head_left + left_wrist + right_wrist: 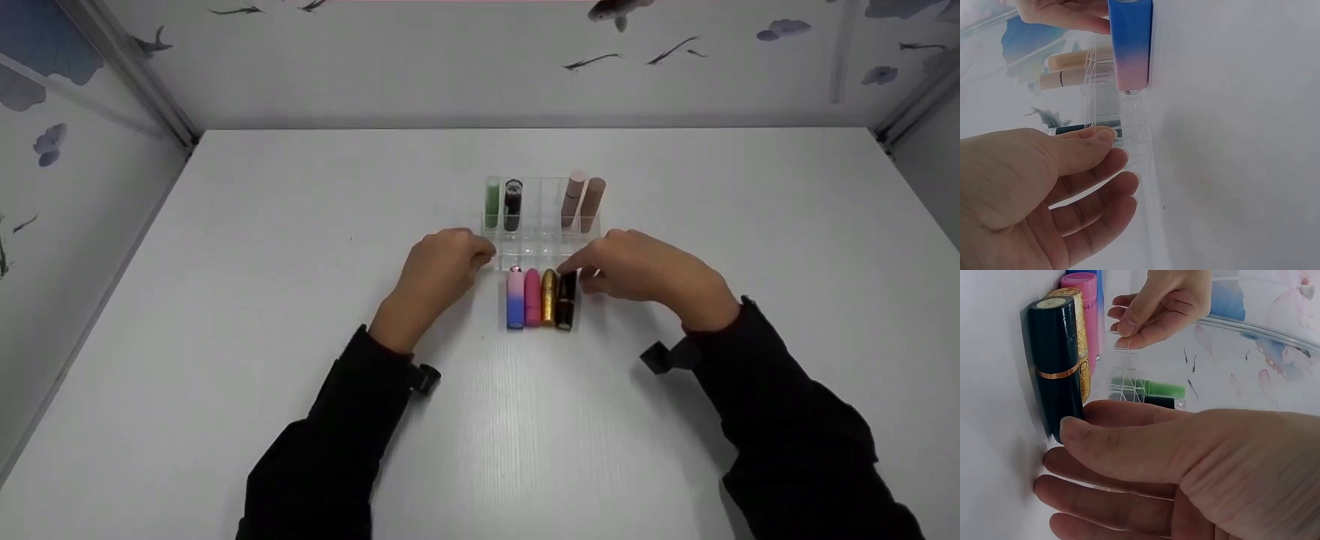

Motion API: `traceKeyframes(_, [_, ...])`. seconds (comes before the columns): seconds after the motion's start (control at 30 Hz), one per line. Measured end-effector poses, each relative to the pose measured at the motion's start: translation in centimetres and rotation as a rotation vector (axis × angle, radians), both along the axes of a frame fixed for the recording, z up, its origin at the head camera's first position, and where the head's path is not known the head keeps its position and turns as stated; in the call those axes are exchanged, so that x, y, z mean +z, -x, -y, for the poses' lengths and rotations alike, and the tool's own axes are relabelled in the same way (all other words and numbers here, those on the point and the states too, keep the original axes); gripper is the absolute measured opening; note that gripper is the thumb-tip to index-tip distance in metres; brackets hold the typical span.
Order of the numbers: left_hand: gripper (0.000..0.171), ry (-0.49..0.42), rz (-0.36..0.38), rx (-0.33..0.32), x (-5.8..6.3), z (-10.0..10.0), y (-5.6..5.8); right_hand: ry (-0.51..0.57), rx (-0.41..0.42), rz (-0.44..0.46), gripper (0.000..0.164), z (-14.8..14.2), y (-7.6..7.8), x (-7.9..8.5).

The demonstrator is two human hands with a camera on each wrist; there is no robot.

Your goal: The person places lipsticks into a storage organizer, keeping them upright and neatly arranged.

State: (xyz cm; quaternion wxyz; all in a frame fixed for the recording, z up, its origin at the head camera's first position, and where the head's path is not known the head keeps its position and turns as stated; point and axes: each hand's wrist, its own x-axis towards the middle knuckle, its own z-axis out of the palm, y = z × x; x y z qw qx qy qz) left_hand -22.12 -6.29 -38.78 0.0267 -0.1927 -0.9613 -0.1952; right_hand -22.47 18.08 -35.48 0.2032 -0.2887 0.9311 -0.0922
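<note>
A clear lipstick organizer (541, 196) stands ahead, with a green tube (492, 201), a black tube (512, 204), a pinkish tube (572, 199) and a brown tube (592, 204) upright in its back row. My left hand (444, 264) pinches its left front edge between thumb and fingertips. Before the organizer lies a row: a pink-and-blue lipstick (515, 301), a pink lipstick (532, 298), a gold lipstick (549, 298) and a black lipstick (566, 301). My right hand (637, 268) holds the black lipstick's far end, thumb along its side (1057, 354).
The white table (300, 195) reaches to a back panel (420, 67) printed with fish and flowers. A side panel (82, 202) rises at the left. Small dark cameras sit at both wrists over the black sleeves.
</note>
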Motion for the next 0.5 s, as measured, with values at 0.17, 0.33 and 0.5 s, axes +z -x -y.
traceKeyframes(0.17, [0.016, -0.006, -0.011, -0.006, -0.08, 0.16, -0.02, 0.001, 0.014, -0.042, 0.034, 0.04, 0.02, -0.21])
traceKeyframes(0.33, [0.016, -0.004, -0.009, -0.005, -0.10, 0.17, 0.00, -0.016, 0.024, -0.065, 0.034, 0.11, 0.07, -0.34])
traceKeyframes(0.5, [0.017, -0.002, 0.016, 0.003, -0.08, 0.12, 0.02, -0.052, 0.017, -0.039, 0.036, 0.14, -0.07, -0.20])
